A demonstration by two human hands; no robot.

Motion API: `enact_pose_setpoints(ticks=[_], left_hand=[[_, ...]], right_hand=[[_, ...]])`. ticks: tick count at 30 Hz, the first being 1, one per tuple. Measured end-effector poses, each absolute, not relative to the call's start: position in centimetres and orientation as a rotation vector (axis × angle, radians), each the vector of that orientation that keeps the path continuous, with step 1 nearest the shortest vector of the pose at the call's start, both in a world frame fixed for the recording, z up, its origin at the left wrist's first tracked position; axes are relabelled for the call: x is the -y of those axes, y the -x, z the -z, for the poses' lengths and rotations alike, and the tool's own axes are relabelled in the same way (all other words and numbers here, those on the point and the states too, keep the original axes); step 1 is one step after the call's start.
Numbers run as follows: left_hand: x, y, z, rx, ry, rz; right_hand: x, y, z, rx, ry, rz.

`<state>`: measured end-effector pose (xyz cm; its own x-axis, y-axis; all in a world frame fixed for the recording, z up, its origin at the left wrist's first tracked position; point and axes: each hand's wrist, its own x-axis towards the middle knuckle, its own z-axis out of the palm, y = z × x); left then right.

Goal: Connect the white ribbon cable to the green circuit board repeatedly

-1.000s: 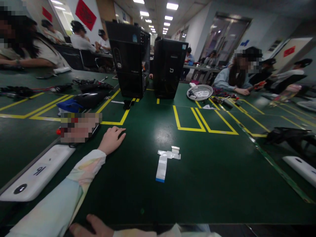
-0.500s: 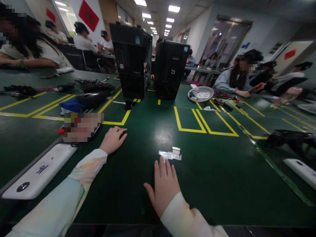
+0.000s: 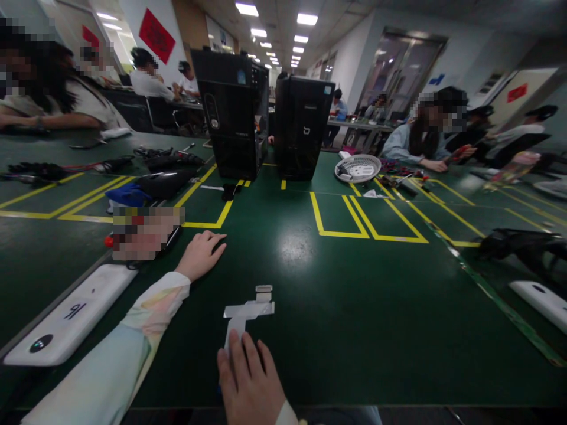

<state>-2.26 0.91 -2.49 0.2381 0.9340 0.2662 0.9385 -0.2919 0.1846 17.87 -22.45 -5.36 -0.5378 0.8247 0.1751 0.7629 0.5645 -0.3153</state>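
My right hand [image 3: 254, 378] lies palm down near the table's front edge, fingers stretched out over a flat white ribbon cable [image 3: 237, 326]. The fingertips press on the strip, and the part under my palm is hidden. Farther out, the cable has a silvery cross strip [image 3: 254, 309] and a small connector [image 3: 264, 289] at its end. To the left, my left hand [image 3: 201, 255] rests on the green table with its fingers extended, holding nothing, apart from the cable.
Two black computer towers [image 3: 233, 118] [image 3: 303, 127] stand at the back. A white basket [image 3: 358, 169] sits right of them. White phone-like devices [image 3: 73, 316] [image 3: 538, 304] lie at both sides. Dark cables [image 3: 170, 156] are at back left. Co-workers sit around.
My right hand has moved left and toward me, and the ribbon cable has shifted the same way, showing more of its length. My left hand stays in place.
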Motion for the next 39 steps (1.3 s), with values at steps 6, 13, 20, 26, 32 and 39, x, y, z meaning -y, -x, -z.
enact_pose_setpoints(ticks=[6, 13, 20, 26, 32, 39], left_hand=[[-0.8, 2.2, 2.3, 1.857, 2.480, 0.520], [-0.6, 1.8, 2.3, 1.853, 2.456, 0.469], [-0.6, 2.0, 2.5, 1.839, 2.449, 0.475], [-0.5, 2.1, 2.5, 1.843, 2.475, 0.487], [-0.4, 2.1, 2.3, 1.844, 2.478, 0.449], [-0.4, 2.1, 2.2, 1.828, 2.486, 0.424]], right_hand=[[20.6, -23.1, 1.7, 2.491, 1.169, -0.184], [10.6, -44.6, 1.3, 2.038, 1.815, 0.390], [7.9, -64.5, 2.6, 1.284, 2.444, 0.503], [7.9, -68.1, 3.1, 1.119, 2.615, 0.308], [7.9, -69.1, 4.0, 1.207, 2.637, 0.230], [8.4, -69.3, 4.8, 1.364, 2.600, 0.239]])
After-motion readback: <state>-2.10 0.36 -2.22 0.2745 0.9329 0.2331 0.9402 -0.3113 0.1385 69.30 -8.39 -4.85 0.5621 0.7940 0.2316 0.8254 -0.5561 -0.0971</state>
